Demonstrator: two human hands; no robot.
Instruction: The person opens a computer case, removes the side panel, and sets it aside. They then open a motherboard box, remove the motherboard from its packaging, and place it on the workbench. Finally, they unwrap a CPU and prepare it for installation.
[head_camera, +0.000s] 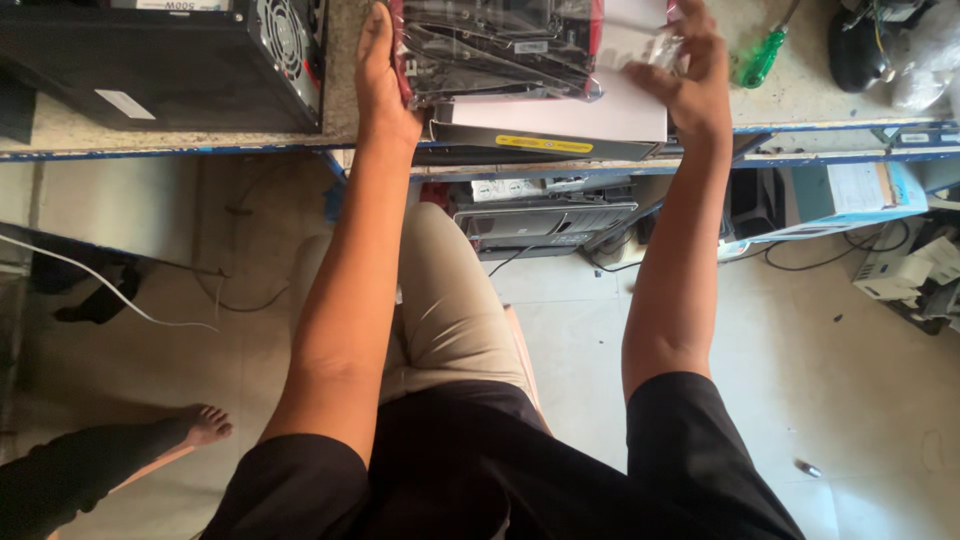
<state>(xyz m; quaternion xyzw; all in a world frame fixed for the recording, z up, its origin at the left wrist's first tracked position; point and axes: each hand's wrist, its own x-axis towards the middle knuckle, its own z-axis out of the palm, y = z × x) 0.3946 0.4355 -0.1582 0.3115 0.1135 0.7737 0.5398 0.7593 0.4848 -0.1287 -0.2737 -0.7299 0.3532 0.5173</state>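
A dark computer part sealed in a clear plastic bag lies on a flat white box at the table's front edge. My left hand grips the bag's left side. On the right side, my right hand holds the bag's clear end with fingers curled on the plastic. Both forearms reach up from my lap, above my beige trousers.
A black computer case stands on the table to the left. A green-handled screwdriver lies to the right. Under the table sit a black device and a light blue box. Another person's bare foot rests at lower left.
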